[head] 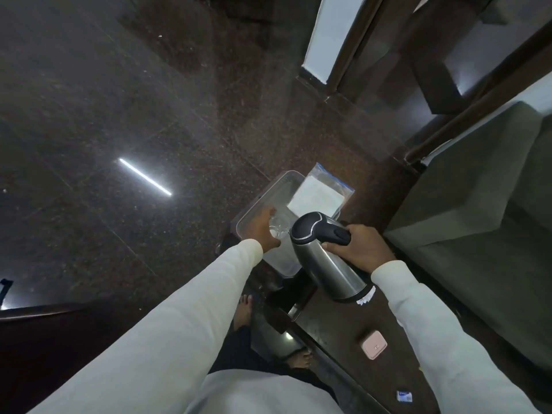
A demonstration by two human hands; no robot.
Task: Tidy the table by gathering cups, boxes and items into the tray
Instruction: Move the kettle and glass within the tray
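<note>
A clear plastic tray (pixel 263 198) sits at the far end of a dark table (pixel 334 321). My left hand (pixel 264 231) is inside the tray, closed around a clear plastic cup (pixel 279 230). My right hand (pixel 358 249) grips the black handle of a steel electric kettle (pixel 325 261), which is tilted with its black lid toward the cup, just above the tray's near end. A white packet in a clear zip bag (pixel 318 195) lies across the tray's far right side.
A small pink box (pixel 374 344) and a small blue-and-white packet (pixel 404 395) lie on the table nearer to me. A grey-green sofa (pixel 484 228) borders the table on the right. Dark polished floor spreads to the left; bare feet show below the table edge.
</note>
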